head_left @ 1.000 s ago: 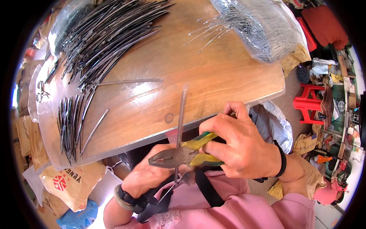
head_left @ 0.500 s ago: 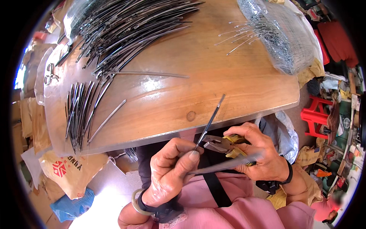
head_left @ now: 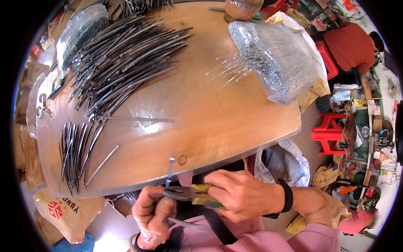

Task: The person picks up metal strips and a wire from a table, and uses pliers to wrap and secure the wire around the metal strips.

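My left hand (head_left: 153,214) is closed on a thin metal strip (head_left: 171,170), which sticks up over the table's near edge. A grey, motion-blurred strip end (head_left: 189,225) points out below the same hand, and whether it belongs to the same piece I cannot tell. My right hand (head_left: 239,195) is wrapped round the handles of yellow-handled pliers (head_left: 200,195). The pliers' jaws meet the strip just beside my left fingers; whether they grip it is hidden. Several dark strips (head_left: 73,155) lie in a small bunch at the table's left, with a single strip (head_left: 103,165) beside them.
A large heap of dark strips (head_left: 130,63) covers the wooden table's (head_left: 201,130) far left. Plastic-wrapped thin wires with looped ends (head_left: 281,63) lie at the right. Scissors (head_left: 43,106) rest at the left edge. A red stool (head_left: 329,133) stands right; a person in red (head_left: 350,46) sits beyond.
Both hands have moved left and down in view. The pliers' jaws have come up to the strip beside my left fingers, and the strip now stands more upright. The whole view has shifted.
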`<state>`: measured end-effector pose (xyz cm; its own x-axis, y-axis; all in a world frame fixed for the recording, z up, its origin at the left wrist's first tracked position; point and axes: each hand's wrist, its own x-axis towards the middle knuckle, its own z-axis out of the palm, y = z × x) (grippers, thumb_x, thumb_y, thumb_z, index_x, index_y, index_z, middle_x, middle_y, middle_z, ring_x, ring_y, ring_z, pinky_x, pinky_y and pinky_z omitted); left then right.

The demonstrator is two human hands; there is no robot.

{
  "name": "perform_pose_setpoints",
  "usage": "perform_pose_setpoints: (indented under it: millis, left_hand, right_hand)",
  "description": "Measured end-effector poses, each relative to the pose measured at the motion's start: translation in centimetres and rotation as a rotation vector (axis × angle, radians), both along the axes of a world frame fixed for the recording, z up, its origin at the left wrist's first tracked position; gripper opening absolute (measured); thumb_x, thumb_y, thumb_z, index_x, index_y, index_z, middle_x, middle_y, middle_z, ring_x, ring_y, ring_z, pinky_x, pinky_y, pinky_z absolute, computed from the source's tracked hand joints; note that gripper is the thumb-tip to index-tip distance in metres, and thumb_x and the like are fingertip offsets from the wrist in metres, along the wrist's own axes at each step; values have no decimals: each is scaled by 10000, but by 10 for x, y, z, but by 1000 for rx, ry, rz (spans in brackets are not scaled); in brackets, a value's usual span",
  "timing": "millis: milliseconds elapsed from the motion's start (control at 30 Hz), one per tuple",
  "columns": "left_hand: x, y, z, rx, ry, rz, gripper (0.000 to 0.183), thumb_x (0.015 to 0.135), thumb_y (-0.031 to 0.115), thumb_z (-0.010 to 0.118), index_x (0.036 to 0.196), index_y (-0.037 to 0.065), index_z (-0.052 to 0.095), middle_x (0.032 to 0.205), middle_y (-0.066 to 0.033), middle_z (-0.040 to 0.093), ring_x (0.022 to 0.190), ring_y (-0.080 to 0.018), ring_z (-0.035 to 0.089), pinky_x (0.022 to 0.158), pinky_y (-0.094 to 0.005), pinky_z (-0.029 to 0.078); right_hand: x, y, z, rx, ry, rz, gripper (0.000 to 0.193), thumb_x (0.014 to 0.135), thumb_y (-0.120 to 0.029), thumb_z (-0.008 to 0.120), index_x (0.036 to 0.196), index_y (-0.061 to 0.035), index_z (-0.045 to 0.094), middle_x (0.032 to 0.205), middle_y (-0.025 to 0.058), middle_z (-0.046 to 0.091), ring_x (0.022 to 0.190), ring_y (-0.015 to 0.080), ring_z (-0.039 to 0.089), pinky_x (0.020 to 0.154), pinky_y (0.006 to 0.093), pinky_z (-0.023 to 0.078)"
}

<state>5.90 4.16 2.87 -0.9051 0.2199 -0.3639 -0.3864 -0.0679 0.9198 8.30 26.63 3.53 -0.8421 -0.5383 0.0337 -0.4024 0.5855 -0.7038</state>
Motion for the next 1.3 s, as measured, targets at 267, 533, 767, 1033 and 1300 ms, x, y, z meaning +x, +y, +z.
perform_pose_setpoints:
  millis: [267,533,767,1033,1300]
  left_hand:
    - [-20,-117,-8,-289,144,282,43,902,43,569,935,15,569,749,-93,606,476,-77,429,427,-217,314]
    - [-80,-116,4,-1049,799,68,280,793,-37,637,1072,-35,618,988,-138,592,918,-260,582,854,-326,461]
    - [-140,-66,8,-824,997,-131,169,797,-97,625,954,-42,653,826,-115,598,713,-205,585,661,-278,454]
    - [-175,-58,3,-1214,1200,-343,193,787,-6,614,977,28,607,972,-141,545,936,-355,532,780,-459,434]
    - [-180,-56,7,-1458,1016,-374,177,889,1,511,1059,3,464,1022,-222,551,831,-483,565,675,-543,438]
  right_hand:
    - [-68,51,18,236,388,-261,232,709,-140,716,864,1,618,1074,144,570,922,316,598,730,390,514]
    - [-110,65,-9,623,693,-139,133,655,-72,627,756,-2,578,1041,157,567,871,300,552,752,420,467]
    - [-87,27,33,354,646,-251,271,571,34,666,823,24,566,1083,186,564,886,342,578,747,399,479]
    - [-51,32,53,-1001,387,-748,214,813,-11,611,1009,-72,548,1184,142,454,910,206,475,825,358,409]
    - [-5,63,-19,-736,88,-987,118,855,-60,699,933,6,638,1127,137,573,921,164,557,823,308,450]
